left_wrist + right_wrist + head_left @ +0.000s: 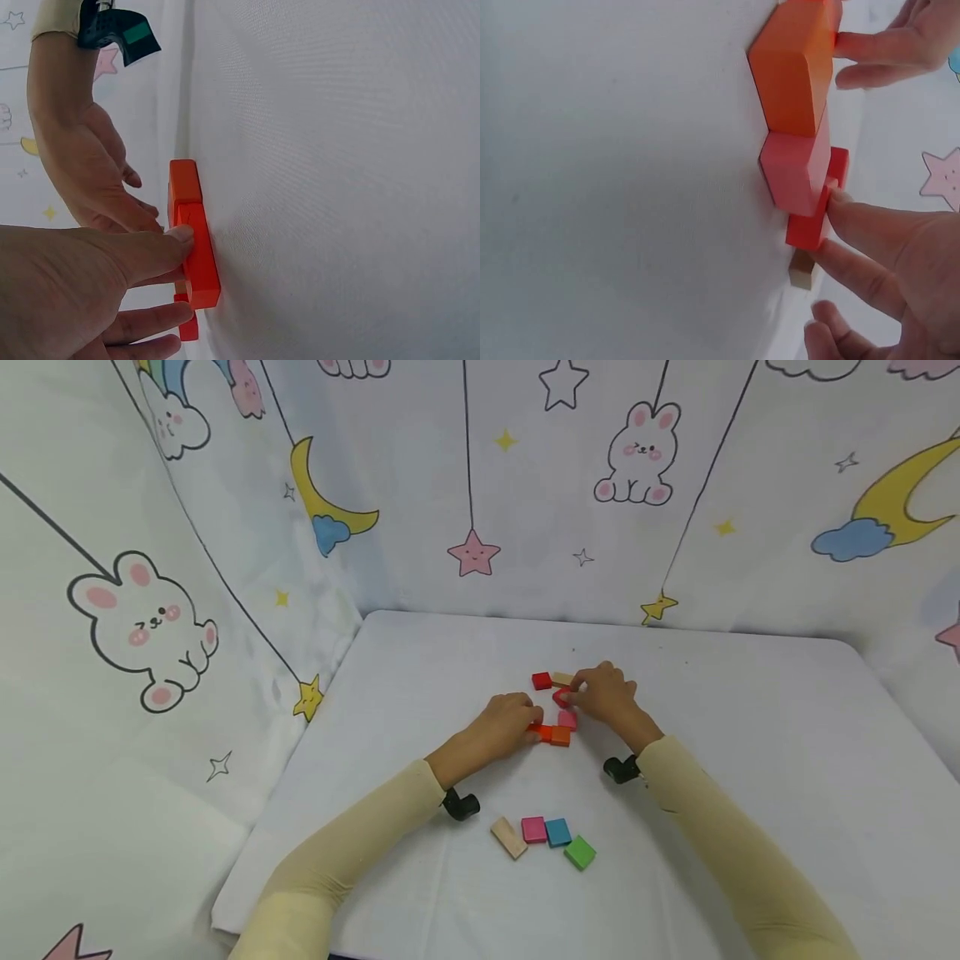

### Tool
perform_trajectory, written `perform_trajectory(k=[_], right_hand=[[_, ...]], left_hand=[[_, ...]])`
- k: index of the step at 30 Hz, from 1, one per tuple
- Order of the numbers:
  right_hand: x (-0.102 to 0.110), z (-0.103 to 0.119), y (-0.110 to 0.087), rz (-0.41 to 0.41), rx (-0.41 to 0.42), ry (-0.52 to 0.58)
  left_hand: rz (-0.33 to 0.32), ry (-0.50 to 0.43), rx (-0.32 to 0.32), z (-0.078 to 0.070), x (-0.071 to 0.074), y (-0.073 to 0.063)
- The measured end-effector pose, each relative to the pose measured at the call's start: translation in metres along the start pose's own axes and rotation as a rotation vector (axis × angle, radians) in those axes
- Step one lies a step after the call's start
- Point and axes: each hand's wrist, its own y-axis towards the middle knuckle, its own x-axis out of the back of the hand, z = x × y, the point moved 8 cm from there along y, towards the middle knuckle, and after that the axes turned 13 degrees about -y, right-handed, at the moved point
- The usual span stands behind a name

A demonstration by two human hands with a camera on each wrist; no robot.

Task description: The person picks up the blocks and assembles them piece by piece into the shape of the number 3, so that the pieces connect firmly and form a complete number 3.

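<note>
Nearest the person, two cream sleeves (302, 893) reached forward over the white table (420, 652), and between them a loose group of four blocks lay on the cloth: a natural wood block (509, 838) set at a slant, then a magenta block (534, 830), a blue block (558, 832) close against its right, and a turned green block (580, 852) just beside that. Farther out, the left hand (506, 727) pinched a red-orange block (201, 259) between thumb and fingers, its right end meeting an orange block (560, 736). A pink block (567, 720) stood directly behind the orange one, touching it. Just beyond that, the right hand (606, 695) pinched a red block (808, 231) between thumb and forefinger; whether it touched the pink one could not be told. Behind it, a pale wood block (562, 679) lay partly hidden by the right hand, with a second red block (542, 681) just to its left. At the back hung a white backdrop (420, 468) printed with rabbits, moons and stars.
</note>
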Motion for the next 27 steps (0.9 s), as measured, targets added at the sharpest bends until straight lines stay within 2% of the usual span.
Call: perform_trajectory(k=[9,21,27], right_hand=[[-0.004,-0.005,-0.004,0.029,0.039,0.022],[-0.009,-0.007,-0.008,0.035,0.043,0.049],[-0.002,-0.012,-0.001,-0.016,0.024,0.047]], left_hand=[[0.003,-0.016,0.017,0.002,-0.002,0.000],[0.002,-0.024,0.015,0.000,-0.001,-0.001],[0.007,-0.016,0.014,0.000,-0.001,0.000]])
